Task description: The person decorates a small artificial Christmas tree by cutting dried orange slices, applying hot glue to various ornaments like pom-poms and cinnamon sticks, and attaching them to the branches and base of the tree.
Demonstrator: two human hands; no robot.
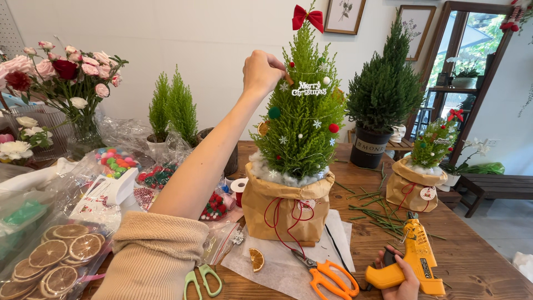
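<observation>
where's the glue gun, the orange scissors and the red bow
glue gun [415, 256], head view, on its yellow body
orange scissors [331, 278], head view, on the orange handles
red bow [307, 17], head view, on the knot at the top of the decorated tree

A plain white plaster wall [189, 33] closes the back of the room, evenly lit by soft daylight. Two dark-framed botanical prints [344, 15] hang high on it, toward the right. Further right stands a tall dark-brown wooden-framed glass door [472, 61], green foliage showing bright through its panes. Below it, off the right edge of the warm brown plank-topped wooden counter [477, 261], sits a low dark wooden slatted bench [497, 188] on a pale grey smooth floor [508, 225].
</observation>
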